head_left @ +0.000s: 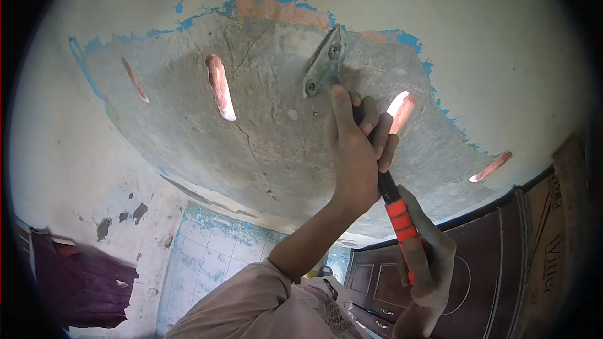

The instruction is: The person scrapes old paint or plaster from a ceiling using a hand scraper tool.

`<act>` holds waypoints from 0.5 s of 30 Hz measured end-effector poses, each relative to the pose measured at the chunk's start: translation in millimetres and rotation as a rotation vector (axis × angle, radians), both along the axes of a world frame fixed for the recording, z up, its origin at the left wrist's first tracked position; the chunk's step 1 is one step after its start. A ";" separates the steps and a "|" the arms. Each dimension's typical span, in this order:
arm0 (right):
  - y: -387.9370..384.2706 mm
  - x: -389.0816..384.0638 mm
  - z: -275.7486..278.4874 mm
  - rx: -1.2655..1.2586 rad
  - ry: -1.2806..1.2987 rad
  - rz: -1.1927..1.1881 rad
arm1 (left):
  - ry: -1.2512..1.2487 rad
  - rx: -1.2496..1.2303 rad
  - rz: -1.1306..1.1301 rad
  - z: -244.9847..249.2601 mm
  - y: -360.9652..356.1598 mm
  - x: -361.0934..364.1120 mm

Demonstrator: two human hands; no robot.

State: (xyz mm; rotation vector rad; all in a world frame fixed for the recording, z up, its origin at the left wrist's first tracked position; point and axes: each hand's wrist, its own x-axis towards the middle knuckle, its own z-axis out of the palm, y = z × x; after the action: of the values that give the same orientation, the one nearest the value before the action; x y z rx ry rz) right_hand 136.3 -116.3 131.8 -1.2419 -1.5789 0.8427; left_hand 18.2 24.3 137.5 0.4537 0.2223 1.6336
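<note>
A long-handled scraper (391,191) slants up from the lower right, its two-screw head (325,63) against the bare grey patch (282,132) of wall. My left hand (358,150) is closed around the dark shaft just below the head, with the thumb lying along it. Lower down, my right hand (428,254) wraps the orange-red striped grip (402,226). Ragged blue and cream paint edges (408,39) border the grey patch, and a salmon-coloured layer (276,9) shows at its top. The blade's edge is hard to make out.
Several slanted slots (220,88) pierce the patch, some brightly lit. Cracks (251,150) run down it. A dark panelled wooden cabinet (452,276) and a cardboard box (546,251) stand at right. Maroon cloth (81,282) hangs at lower left, near white wall tiles (213,248).
</note>
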 end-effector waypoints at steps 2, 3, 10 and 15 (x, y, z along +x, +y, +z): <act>-0.8 3.9 -0.4 -0.018 -0.055 -0.012 | -0.046 0.018 -0.018 -3.4 1.4 0.0; -2.1 5.8 -1.8 -0.029 -0.078 -0.020 | -0.045 0.001 -0.007 -3.8 0.5 3.4; 17.4 2.8 3.7 0.015 -0.023 0.059 | 0.023 -0.017 0.083 4.3 9.5 -4.8; 7.0 1.5 4.6 -0.017 -0.011 0.008 | 0.071 -0.055 0.051 6.3 1.6 -0.5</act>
State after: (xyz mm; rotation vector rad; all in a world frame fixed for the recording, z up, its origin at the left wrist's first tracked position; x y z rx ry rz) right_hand 137.8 -109.4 136.4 -1.2552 -1.5893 0.8568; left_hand 17.8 25.9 143.8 0.4675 0.3336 1.6583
